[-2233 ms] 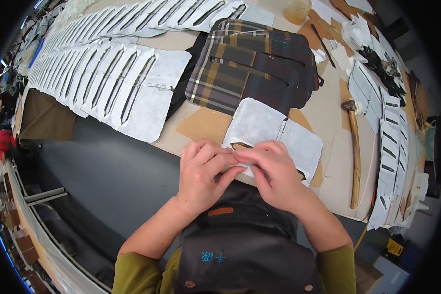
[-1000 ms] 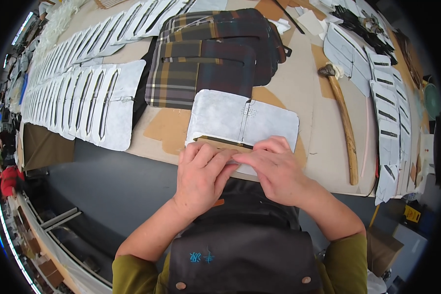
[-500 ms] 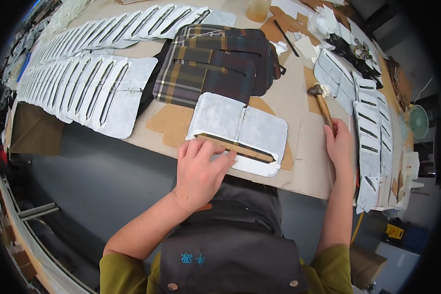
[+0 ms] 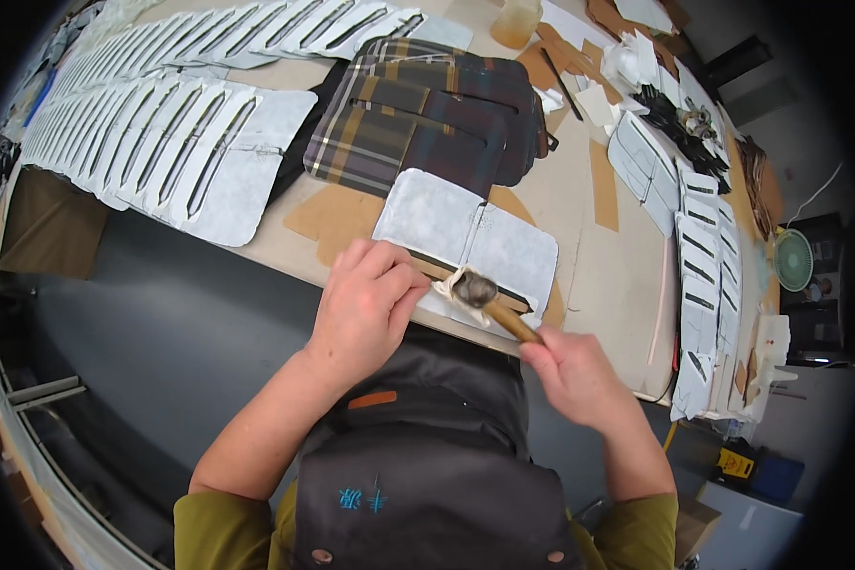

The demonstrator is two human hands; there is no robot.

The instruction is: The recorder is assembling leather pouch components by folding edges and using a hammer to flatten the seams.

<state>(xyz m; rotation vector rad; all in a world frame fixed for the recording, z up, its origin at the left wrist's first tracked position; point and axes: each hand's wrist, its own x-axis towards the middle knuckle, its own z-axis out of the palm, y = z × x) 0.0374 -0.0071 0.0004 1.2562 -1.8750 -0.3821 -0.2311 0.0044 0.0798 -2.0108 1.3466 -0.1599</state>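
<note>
Near the table's front edge lies a white-backed panel (image 4: 518, 242) with rounded corners and a long dark-edged slot. A narrow tan strip (image 4: 431, 270) lies along the slot. My left hand (image 4: 366, 304) is closed at the strip's left end, thumb and fingers pinched there, their tips partly hidden. In my right hand (image 4: 575, 375) is a hammer (image 4: 511, 323), gripped by its wooden handle. Its rounded head, with pale cloth around it, is over the strip and hides its middle. Plaid fabric pieces (image 4: 361, 142) are stacked just beyond the panel.
Overlapping rows of slotted white panels (image 4: 247, 180) cover the table's left side. More white panels (image 4: 698, 256) line the right edge. Brown paper scraps (image 4: 328, 223), a jar of amber stuff (image 4: 515, 27) and black straps (image 4: 670, 114) lie about. A green fan (image 4: 793, 259) stands beyond.
My right hand has brought the hammer left from the table's right side to over the strip. My left hand has slid slightly left along the strip. The view has shifted a little.
</note>
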